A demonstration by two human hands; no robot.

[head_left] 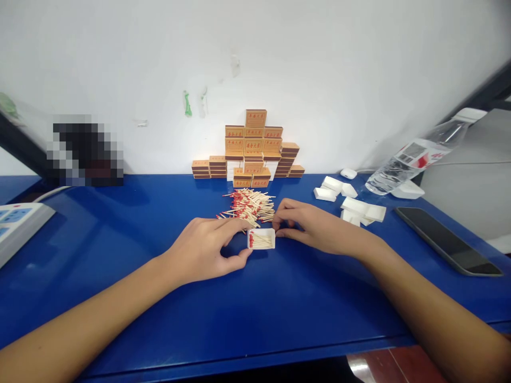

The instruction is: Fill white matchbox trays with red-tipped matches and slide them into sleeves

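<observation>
A small white matchbox tray (261,246) with several red-tipped matches lying in it is at the middle of the blue desk. My left hand (209,249) grips its left end between thumb and fingers. My right hand (307,226) is at the tray's right end, fingers curled but apart; the thumb tip is at the tray's edge and I see nothing between the fingers. Just beyond the tray spreads a pile of loose matches (251,205), most heads towards the left.
Stacked orange matchboxes (254,144) stand against the wall behind the pile. To the right lie empty white trays (363,208), a phone (447,239), a white earbud case (348,173) and a tilted water bottle (419,154). A white device (24,229) sits at the left edge.
</observation>
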